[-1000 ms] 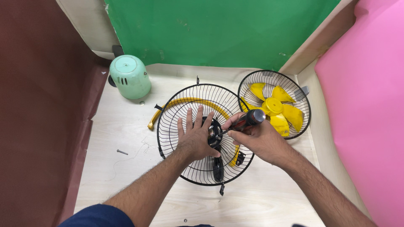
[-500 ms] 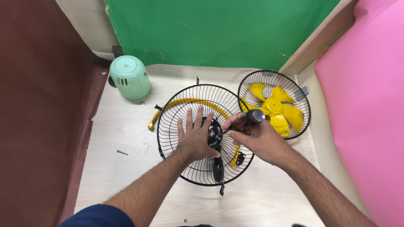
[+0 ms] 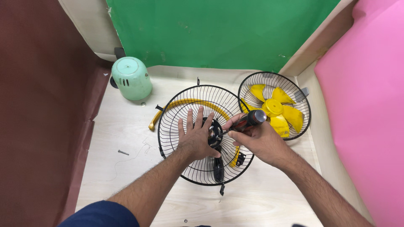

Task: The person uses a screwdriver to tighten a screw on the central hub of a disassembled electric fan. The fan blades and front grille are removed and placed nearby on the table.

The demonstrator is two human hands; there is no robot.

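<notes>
Black wire fan guard (image 3: 185, 109), yellow fan blades (image 3: 275, 109), mint-green motor housing (image 3: 131, 78), green backdrop (image 3: 219, 29)

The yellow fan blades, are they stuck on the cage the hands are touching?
No, the yellow fan blades lie in the other wire cage to the right, while the left hand presses the bigger black cage.

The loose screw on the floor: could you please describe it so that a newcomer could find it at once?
Start at the mint-green motor housing by the green backdrop. Come down the pale floor, left of the black wire guard under the left hand. The screw lies alone there, small, dark and thin.
</notes>
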